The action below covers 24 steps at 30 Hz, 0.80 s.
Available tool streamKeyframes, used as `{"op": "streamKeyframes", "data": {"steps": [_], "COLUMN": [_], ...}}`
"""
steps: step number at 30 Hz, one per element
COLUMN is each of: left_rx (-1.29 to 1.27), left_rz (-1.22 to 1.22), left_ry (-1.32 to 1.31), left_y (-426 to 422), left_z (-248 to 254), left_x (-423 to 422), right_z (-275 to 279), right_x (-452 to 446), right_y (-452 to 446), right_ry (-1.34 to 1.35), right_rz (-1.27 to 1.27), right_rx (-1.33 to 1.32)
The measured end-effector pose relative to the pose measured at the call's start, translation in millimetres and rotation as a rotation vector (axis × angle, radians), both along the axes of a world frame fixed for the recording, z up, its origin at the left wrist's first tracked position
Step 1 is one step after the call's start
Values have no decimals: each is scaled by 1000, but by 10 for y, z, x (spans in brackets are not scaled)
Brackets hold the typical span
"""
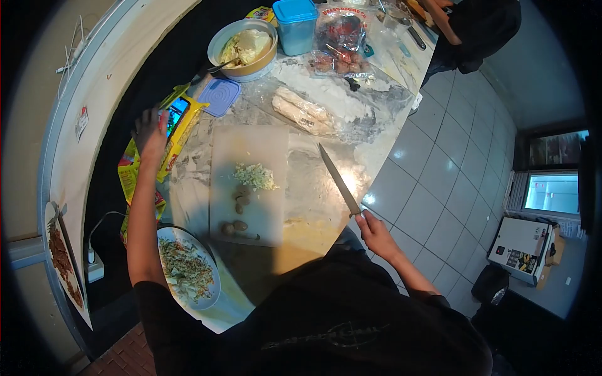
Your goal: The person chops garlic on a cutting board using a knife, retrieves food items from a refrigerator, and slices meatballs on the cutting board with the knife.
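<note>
My right hand [374,233] is closed around the handle of a long kitchen knife [339,178], its blade pointing away over the table edge. At the left, my left hand [150,136] lies with fingers apart at the near side of a lit phone [178,115], which rests on yellow packaging [182,139]. Whether the fingers grip the phone's edge is unclear. Between my hands is a white cutting board [269,216], holding a heap of chopped pale green vegetable [256,176] and several brownish round pieces [241,200] resembling meatballs.
A plate [212,279] of shredded vegetables sits near my left arm. Farther back are a wrapped pale packet [302,110], a purple lid [220,96], a bowl [266,67], a blue-lidded tub [296,34] and bagged items [342,62]. Another person [480,31] stands at the far right.
</note>
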<state>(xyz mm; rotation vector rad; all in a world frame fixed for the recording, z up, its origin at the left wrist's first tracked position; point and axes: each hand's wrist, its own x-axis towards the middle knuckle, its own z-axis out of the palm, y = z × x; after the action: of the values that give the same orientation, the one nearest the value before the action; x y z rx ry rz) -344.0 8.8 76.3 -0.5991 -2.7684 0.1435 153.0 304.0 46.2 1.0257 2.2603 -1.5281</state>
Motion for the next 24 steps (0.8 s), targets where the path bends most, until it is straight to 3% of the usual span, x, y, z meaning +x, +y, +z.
{"op": "streamKeyframes", "data": {"steps": [4,9,12,16,18,24], "left_rx": [-119,37,207,374,528,652], "left_rz": [-44,-347,-348,-238,-32,191], "left_ry": [-35,75,60,-87,-442,-223], "left_y": [148,194,193,207,284,260], "left_z": [12,100,178,2,32,-401], "left_x": [118,385,765,1967,2685,3810], "right_z": [-24,3,42,151,171,401], "right_x": [28,23,10,-71,-123,-353], "right_y": [1,15,12,-27,-68,-200], "right_ry": [-23,-4,7,31,55,62], "right_rz": [-13,-6,-21,14,72,416], "right_rx": [3,3,-5,0,15,118]}}
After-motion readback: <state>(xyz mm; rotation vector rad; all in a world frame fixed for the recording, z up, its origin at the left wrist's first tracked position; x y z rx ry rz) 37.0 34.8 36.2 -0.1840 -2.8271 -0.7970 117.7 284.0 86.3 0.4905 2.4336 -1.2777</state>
